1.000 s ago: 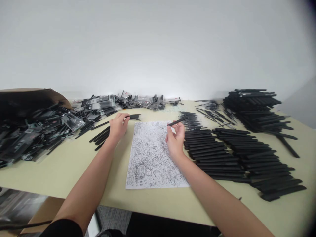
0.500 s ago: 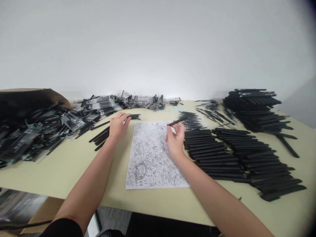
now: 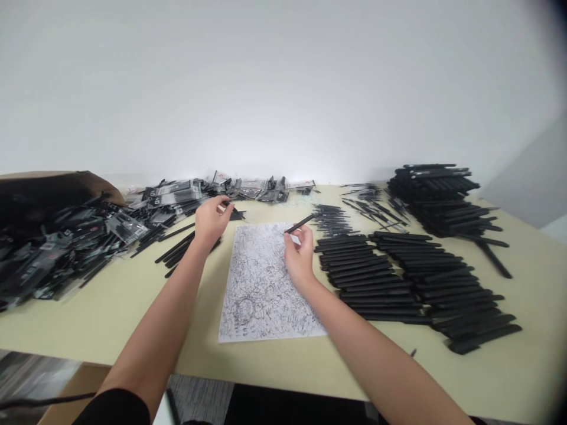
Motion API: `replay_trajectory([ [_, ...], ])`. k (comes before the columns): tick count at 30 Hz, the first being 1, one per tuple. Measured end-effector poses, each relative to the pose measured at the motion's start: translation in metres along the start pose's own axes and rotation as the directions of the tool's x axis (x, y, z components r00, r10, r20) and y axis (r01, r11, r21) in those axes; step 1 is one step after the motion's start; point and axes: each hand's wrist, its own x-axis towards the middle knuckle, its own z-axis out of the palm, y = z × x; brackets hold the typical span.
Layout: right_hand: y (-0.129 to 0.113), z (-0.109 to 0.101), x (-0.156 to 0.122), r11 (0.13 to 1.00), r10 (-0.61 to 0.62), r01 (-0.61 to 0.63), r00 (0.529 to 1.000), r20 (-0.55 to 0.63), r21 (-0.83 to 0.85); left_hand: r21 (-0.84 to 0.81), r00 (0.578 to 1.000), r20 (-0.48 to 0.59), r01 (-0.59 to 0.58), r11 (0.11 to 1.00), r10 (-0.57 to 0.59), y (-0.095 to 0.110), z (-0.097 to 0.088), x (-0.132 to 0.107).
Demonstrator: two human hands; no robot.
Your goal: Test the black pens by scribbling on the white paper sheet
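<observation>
My right hand [image 3: 299, 254] pinches a slim black pen [image 3: 301, 223] between thumb and fingers, over the upper right of a sheet of paper [image 3: 270, 283] covered in dark scribbles. The pen slants up to the right. Left of the sheet's top corner, my left hand [image 3: 212, 221] is closed, thumb and fingertips together. Something dark shows at its fingertips, too small to make out. Short dark sticks lie just beyond those fingers. Several black pens [image 3: 175, 254] lie beside and partly behind the left wrist.
Plastic-wrapped packets [image 3: 53, 254] spill from a cardboard box [image 3: 101, 184] on the left and along the wall. To the right lie rows of black pens [image 3: 372, 277], a taller pen stack [image 3: 434, 189] and thin dark rods [image 3: 333, 221]. The pale tabletop [image 3: 248, 366] ends in front.
The camera view has shifted slightly, moving the table items left in the picture. My right hand still holds the pen, now tilted more steeply. The left fingers have curled a little more.
</observation>
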Motion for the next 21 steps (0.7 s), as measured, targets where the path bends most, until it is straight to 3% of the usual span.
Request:
replay_trajectory([
  [7, -0.002, 0.001, 0.000, 1.000, 0.018, -0.018, 1.000, -0.018, 0.004, 0.012, 0.995, 0.064, 0.077, 0.997, -0.078, 0.008, -0.001, 0.037],
  [21, -0.003, 0.000, 0.001, 1.000, -0.007, 0.007, 1.000, -0.004, -0.005, -0.001, 0.995, 0.096, 0.033, 0.999, -0.033, 0.021, 0.004, 0.044],
])
